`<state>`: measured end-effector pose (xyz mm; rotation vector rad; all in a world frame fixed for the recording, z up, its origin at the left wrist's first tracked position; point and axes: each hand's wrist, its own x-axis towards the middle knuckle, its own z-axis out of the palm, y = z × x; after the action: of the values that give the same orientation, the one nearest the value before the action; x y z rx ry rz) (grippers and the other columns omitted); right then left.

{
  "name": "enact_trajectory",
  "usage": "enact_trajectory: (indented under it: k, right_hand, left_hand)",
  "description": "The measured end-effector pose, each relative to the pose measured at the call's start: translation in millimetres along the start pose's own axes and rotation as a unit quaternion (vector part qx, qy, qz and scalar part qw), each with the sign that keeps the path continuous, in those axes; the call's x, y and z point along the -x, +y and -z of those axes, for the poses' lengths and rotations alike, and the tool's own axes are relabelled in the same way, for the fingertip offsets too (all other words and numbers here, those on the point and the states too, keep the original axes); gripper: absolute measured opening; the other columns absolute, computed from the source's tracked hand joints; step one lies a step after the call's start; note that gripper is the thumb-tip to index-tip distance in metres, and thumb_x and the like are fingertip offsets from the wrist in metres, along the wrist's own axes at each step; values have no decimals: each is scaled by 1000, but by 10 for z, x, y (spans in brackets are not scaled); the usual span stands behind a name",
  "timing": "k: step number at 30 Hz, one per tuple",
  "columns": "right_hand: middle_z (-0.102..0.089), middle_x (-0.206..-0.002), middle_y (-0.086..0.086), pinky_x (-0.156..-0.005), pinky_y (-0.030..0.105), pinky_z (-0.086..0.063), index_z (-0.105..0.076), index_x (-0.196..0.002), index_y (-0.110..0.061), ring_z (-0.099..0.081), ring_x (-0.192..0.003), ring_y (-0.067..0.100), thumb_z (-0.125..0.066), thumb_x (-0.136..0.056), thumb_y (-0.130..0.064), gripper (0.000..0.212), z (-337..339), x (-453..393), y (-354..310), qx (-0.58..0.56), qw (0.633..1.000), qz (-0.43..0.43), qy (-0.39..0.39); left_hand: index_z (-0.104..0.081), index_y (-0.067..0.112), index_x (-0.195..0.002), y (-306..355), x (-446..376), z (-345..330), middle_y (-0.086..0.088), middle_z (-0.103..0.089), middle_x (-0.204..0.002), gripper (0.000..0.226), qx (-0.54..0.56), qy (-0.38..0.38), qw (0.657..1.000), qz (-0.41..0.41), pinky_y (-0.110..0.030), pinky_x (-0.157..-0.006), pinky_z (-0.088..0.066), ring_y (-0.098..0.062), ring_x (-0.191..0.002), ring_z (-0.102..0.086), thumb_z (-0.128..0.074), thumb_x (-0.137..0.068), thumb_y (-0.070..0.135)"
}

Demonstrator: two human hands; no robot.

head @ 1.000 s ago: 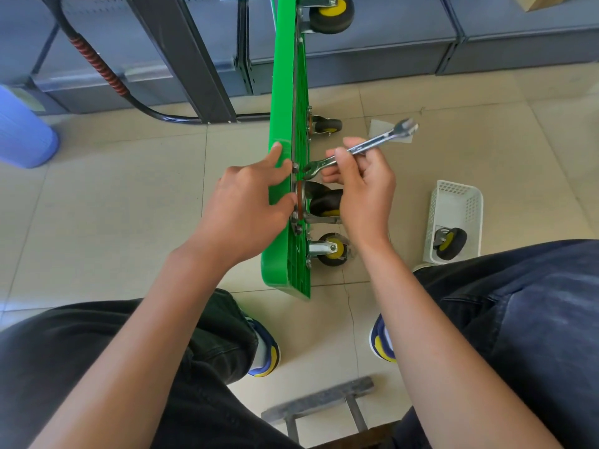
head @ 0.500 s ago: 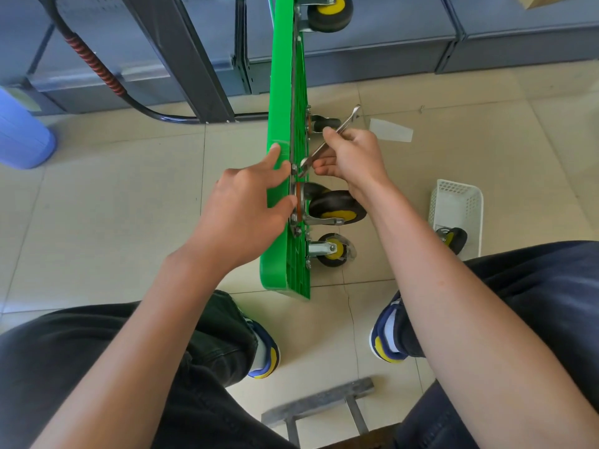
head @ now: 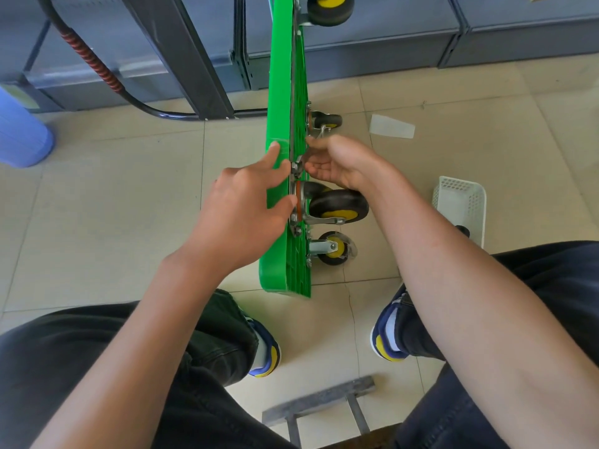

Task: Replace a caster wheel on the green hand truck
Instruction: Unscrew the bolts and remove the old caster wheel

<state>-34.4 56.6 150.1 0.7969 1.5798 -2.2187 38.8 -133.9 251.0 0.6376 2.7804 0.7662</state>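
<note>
The green hand truck (head: 287,92) is standing on edge, its deck running as a thin green band from the top centre of the frame down to the middle, with the wheels all sticking out to the right of it. The caster wheel (head: 338,205) being worked on is sitting just right of centre, its black tyre and yellow hub jutting rightward from a metal mounting plate that is lying flat against the deck. The right hand (head: 337,162) is curling round a wrench (head: 319,132) directly above that caster; only the tool's upper tip is showing past the knuckles, and its lower end is reaching down and left toward the bolt (head: 296,166) at the top edge of the plate, though I cannot tell whether the wrench head is actually seated on it. So the fastener is lying down and to the left of the grip, almost touching the fingers, and the wrench's long axis is running nearly parallel to the deck, leaning slightly up and to the right. The left hand (head: 249,205) is resting on the opposite, left face of the deck, fingers fairly straight and pressing the green edge, thumb near the plate. The right hand is the nearer one to the bolt, and any turning stroke looks to be cramped by the deck.
</note>
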Motion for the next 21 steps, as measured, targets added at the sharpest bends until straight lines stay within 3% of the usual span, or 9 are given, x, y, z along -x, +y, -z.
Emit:
enact_trajectory:
  k: [7,11,14,17,21]
  right_hand:
    - [-61,-77,7,-49,17,-52,-57,-117,-2,-62,-48,8,-61,-102,-19,23,-31,-9,1,11,999,-26,-42]
    - [-61,-79,6,-48,16,-52,-59,-111,-3,-61,-48,7,-63,-101,-20,19,-39,-14,-1,15,998,-32,-50]
    - [-62,-78,6,-49,16,-53,-60,-99,-4,-61,-51,8,-61,-102,-16,13,-53,2,3,3,998,-36,-50]
    - [-61,-77,5,-49,16,-53,-60,-100,-5,-58,-54,9,-60,-103,-15,11,-77,-3,-1,12,999,-29,-41]
    - [-62,-76,5,-46,16,-50,-59,-116,-1,-55,-51,9,-61,-102,-14,19,-109,-3,6,15,999,-19,-22]
  left_hand:
    - [-54,21,-144,-1,-1,-2,11,-33,-160,49,-2,1,1000,0,-20,-87,-42,-16,-87,-65,-65,-96,24]
    - [-56,22,-143,-10,-9,-1,12,-34,-159,48,-3,3,1000,3,-21,-89,-43,-18,-89,-67,-66,-96,24]
    - [-57,22,-143,-20,-12,-1,13,-35,-158,49,4,2,1000,6,-31,-98,-49,-21,-93,-68,-68,-95,23]
    - [-57,21,-143,-28,-17,1,13,-35,-158,50,7,3,1000,7,-38,-103,-49,-23,-99,-68,-68,-94,23]
    - [-57,22,-143,-18,-16,-2,13,-35,-158,50,6,3,1000,14,-32,-98,-49,-18,-85,-67,-68,-94,23]
